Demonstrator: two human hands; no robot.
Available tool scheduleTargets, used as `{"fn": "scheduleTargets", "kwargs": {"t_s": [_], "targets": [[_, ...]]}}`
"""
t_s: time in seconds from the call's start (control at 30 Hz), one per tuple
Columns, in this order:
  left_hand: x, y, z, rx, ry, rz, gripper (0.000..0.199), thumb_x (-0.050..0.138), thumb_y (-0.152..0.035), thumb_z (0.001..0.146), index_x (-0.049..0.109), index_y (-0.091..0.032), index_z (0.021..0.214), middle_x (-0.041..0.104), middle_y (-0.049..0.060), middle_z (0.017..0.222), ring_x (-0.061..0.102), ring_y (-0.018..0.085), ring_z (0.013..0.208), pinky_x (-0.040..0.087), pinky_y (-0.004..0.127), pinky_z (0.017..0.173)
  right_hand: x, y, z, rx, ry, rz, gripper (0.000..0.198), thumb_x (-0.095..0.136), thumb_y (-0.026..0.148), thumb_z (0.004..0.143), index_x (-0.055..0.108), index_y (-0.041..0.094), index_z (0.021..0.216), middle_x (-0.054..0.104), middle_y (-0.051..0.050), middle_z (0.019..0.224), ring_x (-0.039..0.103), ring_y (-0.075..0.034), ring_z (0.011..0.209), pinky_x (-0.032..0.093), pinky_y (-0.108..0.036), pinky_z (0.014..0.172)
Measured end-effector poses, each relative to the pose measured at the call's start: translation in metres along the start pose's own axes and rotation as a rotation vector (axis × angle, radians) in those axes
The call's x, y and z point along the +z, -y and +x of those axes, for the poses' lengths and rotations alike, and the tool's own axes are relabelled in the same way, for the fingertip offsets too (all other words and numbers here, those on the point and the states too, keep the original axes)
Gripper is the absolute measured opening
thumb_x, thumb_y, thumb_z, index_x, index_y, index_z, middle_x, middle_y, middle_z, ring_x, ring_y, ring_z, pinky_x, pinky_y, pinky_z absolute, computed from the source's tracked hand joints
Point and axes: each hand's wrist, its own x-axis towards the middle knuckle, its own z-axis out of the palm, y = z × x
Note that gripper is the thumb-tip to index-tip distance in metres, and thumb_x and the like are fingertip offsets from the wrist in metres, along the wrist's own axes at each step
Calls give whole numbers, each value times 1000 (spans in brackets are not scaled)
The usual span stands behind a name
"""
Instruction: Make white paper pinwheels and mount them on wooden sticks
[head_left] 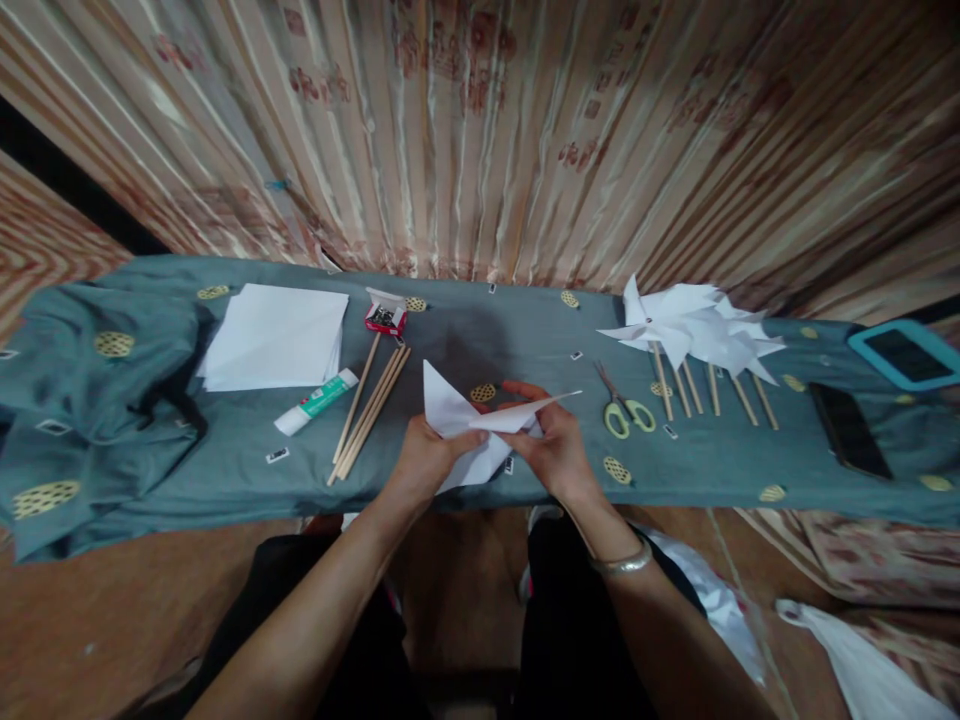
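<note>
A white paper pinwheel (450, 405) with pointed, folded blades is held between both hands above the front of the cloth-covered bench. My left hand (431, 455) grips its left side, the thumb pressed near the middle of the paper. My right hand (555, 445) pinches the paper from the right, its fingers partly behind a blade. Just left of my hands lie several wooden sticks (375, 415). Scissors (626, 412) with yellow-green handles rest to the right, their blades pointing away from me.
At the left are a stack of white paper (274, 335), a glue stick (316, 402) and an open red box of pins (385, 312). Several finished pinwheels (697, 325) on sticks lie at the right, near a black phone (850, 430) and a blue-framed tablet (907, 355). A curtain (480, 140) hangs behind.
</note>
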Motion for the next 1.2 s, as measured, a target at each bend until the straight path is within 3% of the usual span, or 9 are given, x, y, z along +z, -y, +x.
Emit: {"fn": "scheduleTargets", "kwargs": {"t_s": [0.23, 0.4, 0.67, 1.2], "targets": [[2, 9, -1, 0, 34, -69, 39, 87, -21, 45, 76, -13, 82, 76, 4, 78, 68, 17, 68, 53, 29, 72, -6, -2, -2, 21, -28, 43, 52, 76, 31, 61, 64, 18, 110, 74, -3, 82, 67, -20, 69, 54, -32, 64], [8, 5, -4, 29, 42, -58, 35, 87, -21, 42, 75, -14, 75, 77, 3, 76, 68, 18, 67, 53, 29, 71, -9, -4, -3, 80, -23, 188, 54, 79, 34, 54, 64, 18, 103, 75, -3, 81, 69, -22, 73, 55, -34, 69], [12, 6, -6, 62, 52, -17, 32, 86, -22, 45, 75, -13, 73, 76, 3, 72, 65, 15, 61, 51, 27, 65, -14, -1, -6, 93, 0, 224, 57, 82, 36, 51, 64, 17, 101, 74, -3, 82, 69, -22, 74, 55, -34, 70], [9, 4, -9, 74, 8, 7, 32, 87, -25, 43, 74, -13, 70, 74, 2, 68, 63, 15, 57, 49, 26, 59, -15, 2, -10, 78, 50, 208, 55, 82, 38, 56, 62, 18, 103, 73, -4, 86, 67, -21, 77, 54, -34, 72]]}}
